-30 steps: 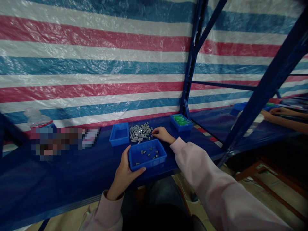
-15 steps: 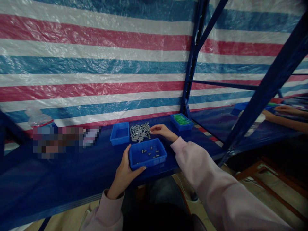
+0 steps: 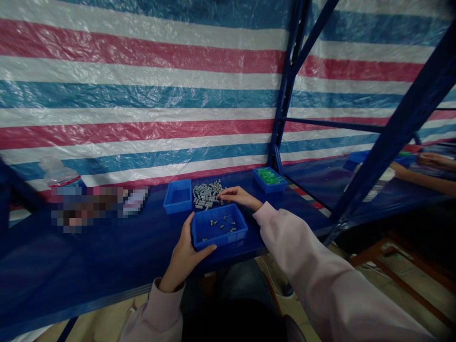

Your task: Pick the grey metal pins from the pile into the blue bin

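Observation:
My left hand (image 3: 185,259) grips the near left corner of a blue plastic bin (image 3: 228,238), thumb along its front and fingers at its left side. Several small screws (image 3: 221,226) lie scattered on the bin's floor. Just beyond the bin is a heap of small grey metal cylinders and screws (image 3: 205,194) on the tabletop. At the heap's right edge is my right hand (image 3: 242,197), thumb and fingertips pinched together; whatever is between them is too small to make out.
Left of the heap stands a second blue bin (image 3: 178,203). A blue bin of green pieces (image 3: 270,177) sits by the rack post (image 3: 276,142). A plastic bottle (image 3: 59,175) and blurred items are at left. Another person's hands (image 3: 436,161) are at far right.
My right hand has moved slightly left, its fingertips reaching further over the heap. My left hand and the bin stay in place. The other person's hand at far right has shifted right.

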Demonstrator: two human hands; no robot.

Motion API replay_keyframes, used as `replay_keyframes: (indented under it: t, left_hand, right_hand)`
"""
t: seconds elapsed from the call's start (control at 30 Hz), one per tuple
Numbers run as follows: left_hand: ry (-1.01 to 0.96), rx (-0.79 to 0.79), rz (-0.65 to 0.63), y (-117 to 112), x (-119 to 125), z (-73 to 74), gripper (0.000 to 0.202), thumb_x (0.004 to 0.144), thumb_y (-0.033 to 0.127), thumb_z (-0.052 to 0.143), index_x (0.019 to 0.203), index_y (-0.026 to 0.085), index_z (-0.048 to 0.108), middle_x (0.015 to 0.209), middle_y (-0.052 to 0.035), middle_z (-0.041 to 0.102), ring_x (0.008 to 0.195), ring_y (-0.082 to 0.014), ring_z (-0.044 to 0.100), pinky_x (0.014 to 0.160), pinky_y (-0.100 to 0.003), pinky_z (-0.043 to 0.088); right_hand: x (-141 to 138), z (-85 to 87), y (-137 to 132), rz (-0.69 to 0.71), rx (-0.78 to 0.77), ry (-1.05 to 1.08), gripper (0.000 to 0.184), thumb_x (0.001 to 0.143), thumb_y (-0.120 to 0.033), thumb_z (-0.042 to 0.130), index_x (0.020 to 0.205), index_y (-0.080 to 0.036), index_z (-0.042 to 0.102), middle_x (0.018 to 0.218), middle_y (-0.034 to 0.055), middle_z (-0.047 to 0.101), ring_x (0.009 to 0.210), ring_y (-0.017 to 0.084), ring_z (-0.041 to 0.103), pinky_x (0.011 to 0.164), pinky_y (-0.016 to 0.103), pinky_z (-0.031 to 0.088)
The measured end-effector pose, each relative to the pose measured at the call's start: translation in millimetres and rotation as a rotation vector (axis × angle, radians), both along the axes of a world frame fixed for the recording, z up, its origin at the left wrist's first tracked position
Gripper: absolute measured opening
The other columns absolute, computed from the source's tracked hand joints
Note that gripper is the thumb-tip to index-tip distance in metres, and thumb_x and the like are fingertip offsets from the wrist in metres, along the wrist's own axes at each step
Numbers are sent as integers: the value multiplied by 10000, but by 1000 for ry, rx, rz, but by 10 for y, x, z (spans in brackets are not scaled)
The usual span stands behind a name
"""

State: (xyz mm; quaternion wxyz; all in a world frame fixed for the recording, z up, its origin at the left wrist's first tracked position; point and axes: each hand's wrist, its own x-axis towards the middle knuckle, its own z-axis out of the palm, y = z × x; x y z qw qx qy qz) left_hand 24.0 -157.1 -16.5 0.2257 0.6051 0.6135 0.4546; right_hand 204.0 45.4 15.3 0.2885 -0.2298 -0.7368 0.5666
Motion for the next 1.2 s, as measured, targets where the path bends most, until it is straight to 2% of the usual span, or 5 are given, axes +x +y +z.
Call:
replay_keyframes:
  t: [0.27, 0.6, 0.83, 1.0, 1.2]
  left_hand:
    - [21, -21, -4, -6, 9, 21, 964, 678, 467, 700, 1418, 268, 115, 1421, -106, 315, 1265, -296, 380, 1043, -460, 324]
    - [36, -20, 3, -16, 3, 8, 971, 676, 471, 702, 1420, 255, 117, 1424, -111, 310, 1268, -299, 377, 1045, -458, 324]
    - [12, -8, -5, -12, 4, 4, 985, 671, 460, 709, 1426, 249, 113, 1428, -119, 306, 1277, -312, 365, 1050, -474, 313]
    - [13, 5, -8, -2, -2, -1, 975, 673, 455, 710, 1424, 254, 122, 1430, -111, 308, 1278, -303, 367, 1053, -470, 314]
    - [26, 0, -5, -1, -5, -4, 977, 675, 461, 706, 1425, 250, 118, 1438, -113, 295, 1286, -302, 355, 1057, -468, 310]
  right_hand:
    - [-1, -278, 195, 18, 451, -146, 341, 728, -324, 664, 1027, -163, 694, 1223, 110, 595, 1157, 258, 537, 974, 366, 407]
    - [-7, -264, 190, -174, 579, -251, 142, 710, -225, 674, 830, -172, 729, 841, 51, 715, 795, 189, 639, 743, 281, 460]
    - [-9, -237, 167, -203, 501, -187, 85, 663, -215, 700, 719, -151, 704, 754, 44, 685, 737, 170, 607, 697, 275, 438]
    - [-17, -148, 131, -216, 227, 10, 214, 609, -310, 753, 735, -147, 698, 794, 47, 688, 766, 173, 614, 742, 300, 450]
    - [46, 52, -40, 117, -121, 137, 207, 609, -281, 771, 760, -164, 690, 1048, 60, 672, 1009, 194, 594, 915, 345, 405]
